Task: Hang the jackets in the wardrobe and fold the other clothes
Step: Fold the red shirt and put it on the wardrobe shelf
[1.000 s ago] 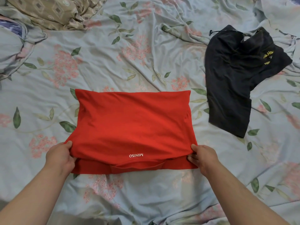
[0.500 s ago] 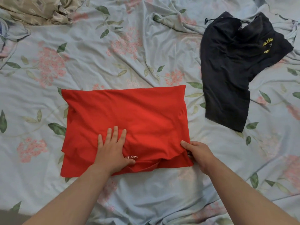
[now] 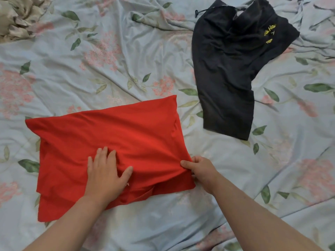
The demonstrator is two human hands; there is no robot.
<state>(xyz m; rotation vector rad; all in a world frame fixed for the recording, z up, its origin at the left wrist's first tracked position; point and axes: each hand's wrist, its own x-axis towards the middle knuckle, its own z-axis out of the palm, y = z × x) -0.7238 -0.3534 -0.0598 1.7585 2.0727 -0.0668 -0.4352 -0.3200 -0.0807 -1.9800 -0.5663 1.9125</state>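
A red shirt (image 3: 108, 147), folded into a rough rectangle, lies flat on the flowered bedsheet (image 3: 108, 51), at about 8 o'clock from the middle of the view. Its long side runs slightly uphill toward 2 o'clock. Along its near edge a lower layer sticks out from under the top one, widest at the shirt's 7 o'clock corner. The left hand (image 3: 105, 171) lies palm down on the shirt at about 6 o'clock of its top surface, fingers straight and close together, pointing to 12 o'clock, thumb spread toward 3 o'clock. It presses the cloth and grips nothing. A scrap of white print shows just beside the thumb, too little to read. The right hand (image 3: 199, 171) is at the shirt's 4 o'clock corner, its fingers curled and its thumb on top, pinching the edge of the upper layer there, so that creases fan out from the pinch toward the left hand. A black garment (image 3: 226, 73) with a drawstring and yellow lettering (image 3: 270, 31) lies crumpled and unfolded at 1 o'clock, apart from the red shirt. A bunched beige cloth (image 3: 16, 19) sits in the 10 o'clock corner. The sheet is pale blue with pink blooms and green leaves, and is wrinkled all over.
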